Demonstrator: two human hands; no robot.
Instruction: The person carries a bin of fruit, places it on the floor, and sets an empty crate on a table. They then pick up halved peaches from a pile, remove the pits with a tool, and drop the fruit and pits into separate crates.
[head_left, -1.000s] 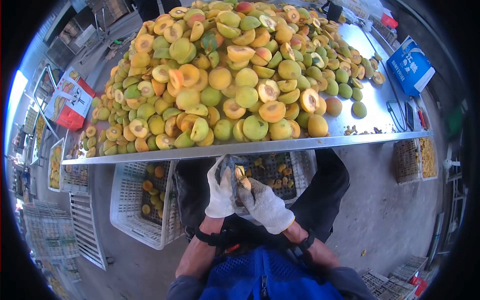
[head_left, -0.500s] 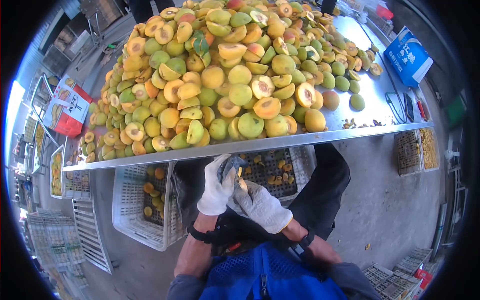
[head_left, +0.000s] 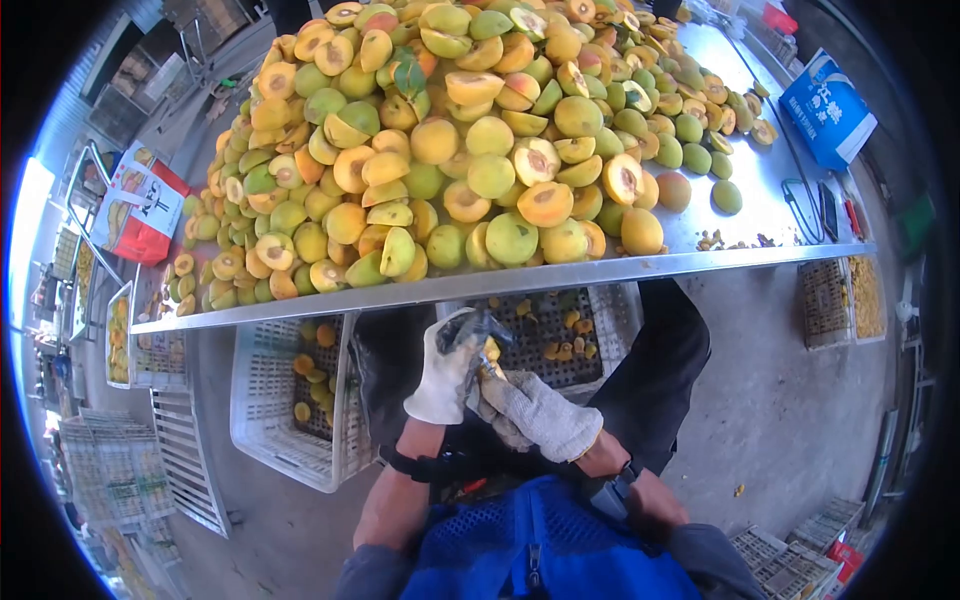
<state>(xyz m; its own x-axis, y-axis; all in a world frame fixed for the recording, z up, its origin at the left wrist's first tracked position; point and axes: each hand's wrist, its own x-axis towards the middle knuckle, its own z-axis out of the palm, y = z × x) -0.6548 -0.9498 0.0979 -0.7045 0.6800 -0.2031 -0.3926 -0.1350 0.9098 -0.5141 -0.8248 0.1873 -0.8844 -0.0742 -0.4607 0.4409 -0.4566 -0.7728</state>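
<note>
My left hand [head_left: 447, 368], in a white glove with dark fingertips, is closed around a small yellow piece of peach [head_left: 491, 352] just below the table edge. Close against it, my right hand [head_left: 545, 414] in a knitted grey-white glove has its fingers curled together. Whatever the right fingers grip is too small and hidden to make out. Above both hands, a large heap of whole and halved yellow-green peaches [head_left: 490, 175] covers the metal table [head_left: 700, 262]; several halves show their stones.
Under the table are a white crate [head_left: 285, 452] with some peaches and another crate [head_left: 612, 330] holding small yellow pieces. A blue bag [head_left: 828, 110] stands at the right, a red-and-white bag [head_left: 145, 205] at the left. More crates [head_left: 828, 315] sit on the floor.
The whole view has shifted slightly. My hands remain together beneath the table edge, the right wrist a little turned, and more of the yellow piece shows between them.
</note>
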